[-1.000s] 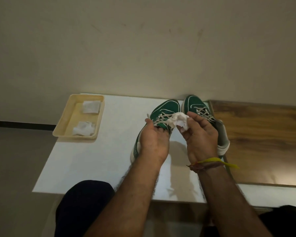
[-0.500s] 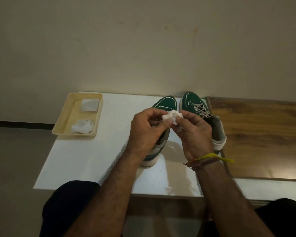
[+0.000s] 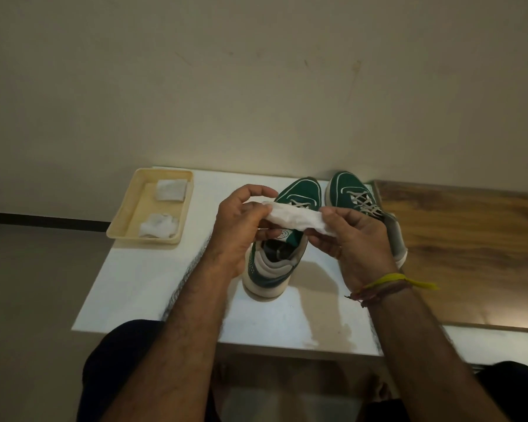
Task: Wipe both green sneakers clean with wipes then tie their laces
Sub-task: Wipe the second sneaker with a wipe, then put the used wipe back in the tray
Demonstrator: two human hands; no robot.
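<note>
Two green sneakers with white soles and pale laces stand side by side on the white table (image 3: 153,287), toes toward the wall. The left sneaker (image 3: 275,263) is in the middle, the right sneaker (image 3: 352,193) beside it, partly hidden by my right hand. A white wipe (image 3: 296,219) is stretched out flat in the air above the left sneaker. My left hand (image 3: 241,226) pinches its left end, and my right hand (image 3: 357,242) pinches its right end. A yellow thread band circles my right wrist.
A cream tray (image 3: 125,214) at the table's far left corner holds two white wipes (image 3: 171,190). A wooden board (image 3: 470,254) lies along the right side of the table. The wall rises directly behind the sneakers. My knees are under the table's near edge.
The crumpled wipe, held bunched between both hands half a second ago, is now pulled out into a long strip. My hands have moved apart. The left sneaker's heel is uncovered now.
</note>
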